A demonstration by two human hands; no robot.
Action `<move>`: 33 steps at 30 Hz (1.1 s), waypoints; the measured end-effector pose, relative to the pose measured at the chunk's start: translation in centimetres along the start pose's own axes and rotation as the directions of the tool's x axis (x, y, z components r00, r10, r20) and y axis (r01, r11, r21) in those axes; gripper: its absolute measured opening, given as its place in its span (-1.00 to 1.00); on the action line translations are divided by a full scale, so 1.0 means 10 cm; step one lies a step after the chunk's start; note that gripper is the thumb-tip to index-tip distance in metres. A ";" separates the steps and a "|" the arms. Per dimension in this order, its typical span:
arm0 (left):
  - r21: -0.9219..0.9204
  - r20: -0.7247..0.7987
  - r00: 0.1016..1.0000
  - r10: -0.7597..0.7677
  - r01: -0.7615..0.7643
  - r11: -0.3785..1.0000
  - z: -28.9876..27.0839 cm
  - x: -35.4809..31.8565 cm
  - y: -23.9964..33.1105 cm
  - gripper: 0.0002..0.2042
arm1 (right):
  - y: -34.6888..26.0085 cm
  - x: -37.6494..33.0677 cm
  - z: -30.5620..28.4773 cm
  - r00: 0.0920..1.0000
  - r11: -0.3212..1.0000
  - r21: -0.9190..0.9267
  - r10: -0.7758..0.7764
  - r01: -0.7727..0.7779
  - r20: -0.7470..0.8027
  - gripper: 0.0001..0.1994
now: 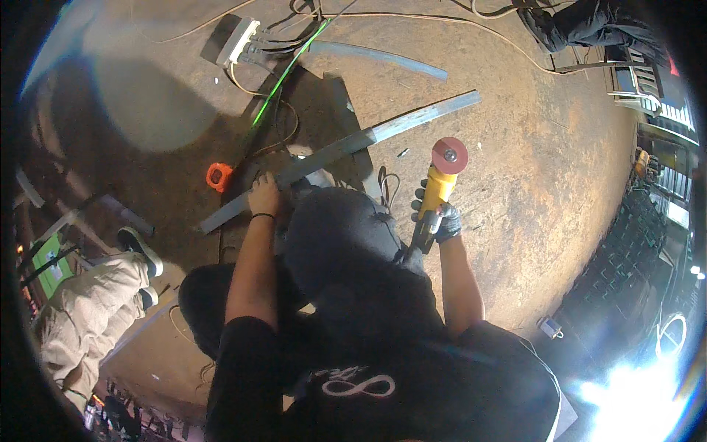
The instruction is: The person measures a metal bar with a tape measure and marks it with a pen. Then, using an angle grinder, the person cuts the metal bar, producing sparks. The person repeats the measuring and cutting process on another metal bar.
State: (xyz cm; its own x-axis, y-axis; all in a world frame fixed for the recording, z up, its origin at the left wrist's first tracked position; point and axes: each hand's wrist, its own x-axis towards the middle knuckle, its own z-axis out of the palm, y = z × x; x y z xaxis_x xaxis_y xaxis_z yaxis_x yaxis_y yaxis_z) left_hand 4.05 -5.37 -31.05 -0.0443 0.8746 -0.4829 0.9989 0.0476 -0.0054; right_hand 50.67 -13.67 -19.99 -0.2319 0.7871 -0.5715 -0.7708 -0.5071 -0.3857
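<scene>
Black cloth shirt (456,390) behind the fingers; grey metal bar (423,118) beneath left hand (264,197), grip unclear, could slip if poorly braced; right hand (446,223) clasps yellow red-disc grinder (440,186).

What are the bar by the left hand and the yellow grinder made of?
The bar looks like metal, maybe steel: grey with a bright sheen. The yellow grinder seems mostly plastic, being evenly coloured, though painted metal is possible.

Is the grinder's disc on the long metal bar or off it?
Off it: the gloved right hand holds the yellow grinder aside, and floor shows between its reddish disc and the long metal bar.
</scene>
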 end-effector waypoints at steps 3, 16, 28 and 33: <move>-0.089 -0.088 0.996 0.020 -0.028 0.996 -0.08 0.09 -0.15 -0.43 | 0.07 0.06 -0.12 0.999 0.999 -0.006 -0.032 0.032 0.014 -0.07; -0.838 0.041 0.996 -0.079 0.078 0.540 -2.56 -0.83 -1.21 -0.50 | -0.06 0.47 -0.95 0.961 0.983 0.134 -0.085 0.124 -0.264 -0.38; -0.297 0.055 0.989 -0.134 0.144 0.944 -0.77 -2.93 -3.67 -0.62 | 0.08 0.83 -1.77 0.511 0.958 -0.282 -0.267 0.050 -0.817 -0.64; -0.721 0.506 0.659 -0.557 0.677 0.146 -0.48 -3.11 -2.83 -0.62 | 0.25 0.52 -1.71 0.309 0.811 -0.580 -0.535 -0.073 -0.787 -0.50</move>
State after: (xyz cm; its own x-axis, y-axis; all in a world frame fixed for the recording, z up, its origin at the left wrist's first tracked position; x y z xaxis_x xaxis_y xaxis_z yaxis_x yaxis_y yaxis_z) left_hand -22.96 -31.58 -11.73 -0.5764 0.3053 -0.7580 0.1025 0.9473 0.3035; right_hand 57.67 -16.84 -36.38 0.8073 0.2382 -0.5400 -0.2639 -0.6727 -0.6912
